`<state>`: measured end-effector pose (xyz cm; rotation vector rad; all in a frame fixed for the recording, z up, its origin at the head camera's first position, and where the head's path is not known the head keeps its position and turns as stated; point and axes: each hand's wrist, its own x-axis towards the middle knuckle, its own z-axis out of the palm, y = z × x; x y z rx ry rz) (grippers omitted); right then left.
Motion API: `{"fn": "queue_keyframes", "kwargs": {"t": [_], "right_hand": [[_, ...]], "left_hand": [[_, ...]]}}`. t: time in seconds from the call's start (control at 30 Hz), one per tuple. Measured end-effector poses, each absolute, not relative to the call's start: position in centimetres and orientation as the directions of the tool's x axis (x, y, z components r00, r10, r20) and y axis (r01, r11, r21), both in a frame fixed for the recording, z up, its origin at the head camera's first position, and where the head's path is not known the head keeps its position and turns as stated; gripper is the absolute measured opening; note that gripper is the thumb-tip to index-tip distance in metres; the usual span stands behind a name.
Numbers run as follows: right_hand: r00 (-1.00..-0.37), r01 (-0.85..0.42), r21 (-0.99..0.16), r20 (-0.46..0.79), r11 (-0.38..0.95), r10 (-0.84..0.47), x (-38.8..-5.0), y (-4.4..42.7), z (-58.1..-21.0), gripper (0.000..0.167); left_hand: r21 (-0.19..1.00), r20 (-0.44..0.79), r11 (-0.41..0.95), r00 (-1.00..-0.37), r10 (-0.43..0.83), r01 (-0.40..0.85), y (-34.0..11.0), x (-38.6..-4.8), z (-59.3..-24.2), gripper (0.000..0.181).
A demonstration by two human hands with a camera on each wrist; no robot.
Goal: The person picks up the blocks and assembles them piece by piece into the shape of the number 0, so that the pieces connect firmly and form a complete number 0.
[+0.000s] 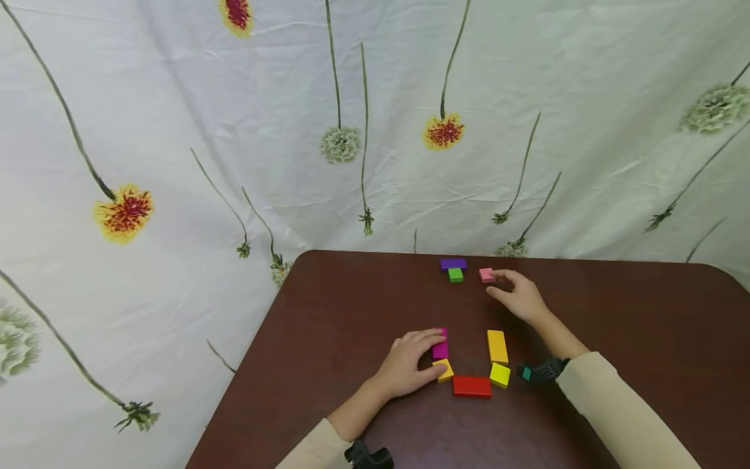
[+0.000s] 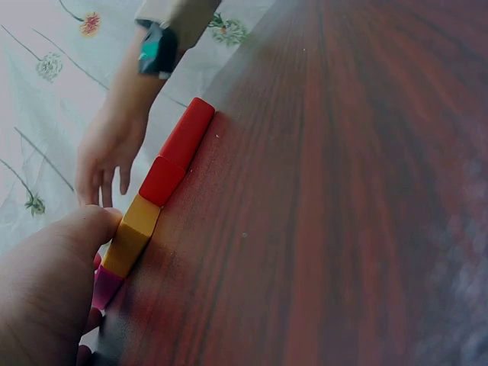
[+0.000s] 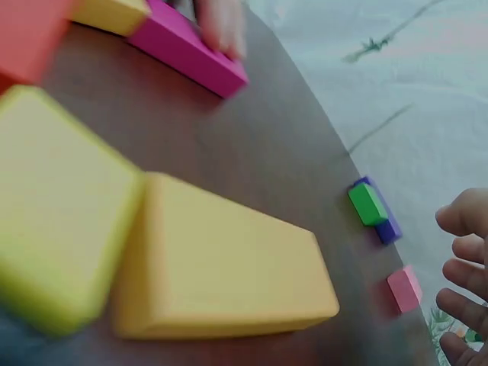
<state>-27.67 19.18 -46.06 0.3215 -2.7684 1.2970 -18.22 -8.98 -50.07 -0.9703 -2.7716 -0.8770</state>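
Observation:
My left hand [image 1: 409, 363] rests beside a magenta block [image 1: 440, 344] and an orange-yellow block [image 1: 445, 370]. Its fingertips touch the magenta block, while the thumb lies against the orange-yellow one, as the left wrist view also shows. Farther out, my right hand [image 1: 520, 298] reaches to a small pink block [image 1: 486, 275] with fingers spread. Its fingertips overlap that block in the head view; whether they touch it is unclear. In the right wrist view the fingers show loosely spread, gripping nothing, near the pink block [image 3: 404, 290].
A red block [image 1: 472, 386] joins the orange-yellow block to a yellow block [image 1: 500, 375], with a longer yellow-orange block [image 1: 497, 346] beyond. Near the far table edge, a green block [image 1: 455, 275] sits against a purple block [image 1: 453, 264]. Flowered cloth [image 1: 387, 163] hangs behind the brown table [image 1: 351, 299].

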Motion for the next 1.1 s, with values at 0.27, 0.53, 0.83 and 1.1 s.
{"fn": "queue_keyframes", "kwargs": {"t": [0.27, 0.53, 0.83, 1.1], "right_hand": [[-0.989, -0.141, -0.736, 0.073, 0.662, -0.13, -30.2, 19.0, -46.3, 0.047], [-0.987, -0.158, -0.654, 0.076, 0.74, -0.144, -31.7, 18.9, -46.6, 0.048], [-0.966, -0.252, -0.584, 0.102, 0.772, -0.238, -32.3, 18.6, -46.9, 0.044], [-0.967, -0.251, -0.567, 0.102, 0.785, -0.235, -31.9, 18.5, -47.0, 0.037]], "left_hand": [[0.496, 0.245, 0.632, -0.794, 0.556, 0.595, -8.7, -18.1, -49.9, 0.05], [0.474, 0.257, 0.636, -0.786, 0.562, 0.609, -8.6, -18.1, -50.0, 0.05], [0.503, 0.227, 0.636, -0.799, 0.556, 0.585, -8.7, -18.0, -49.7, 0.05], [0.5, 0.225, 0.641, -0.802, 0.554, 0.583, -8.9, -18.1, -49.7, 0.05]]}}
